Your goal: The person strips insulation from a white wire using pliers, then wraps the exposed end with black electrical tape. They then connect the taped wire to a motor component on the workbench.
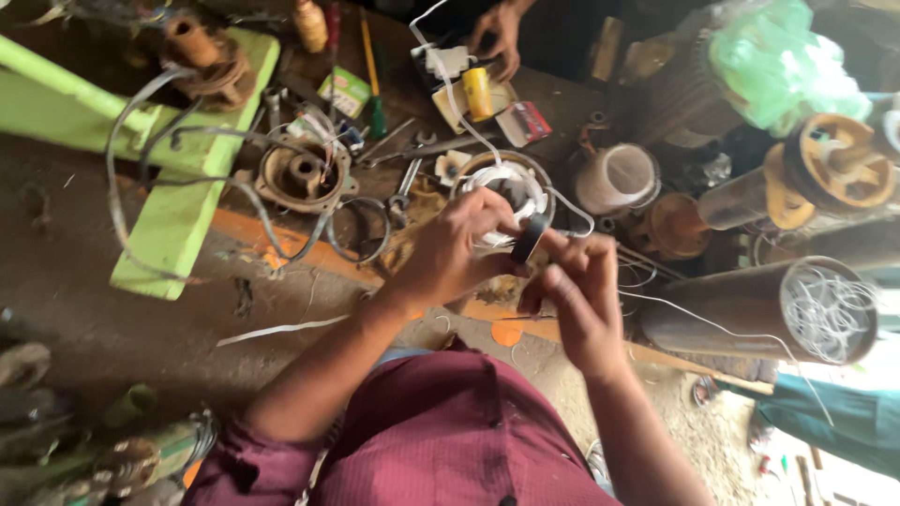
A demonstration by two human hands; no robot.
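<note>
Tape roll [528,238], black, pinched in left hand [448,251] grip; right hand [579,298] grip clenched on white wire [698,319].

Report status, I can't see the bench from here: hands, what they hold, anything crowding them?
Left hand and right hand both grip a black tape roll. Thin white wire loops beside it. Another person's hand works apart, far side.

A motor repair workshop: dirt floor [112,309] strewn with rusty motor housings [302,173], wound stator cylinder [769,309], spanners [408,183], screwdrivers [372,75], loose wire [281,330]
</note>
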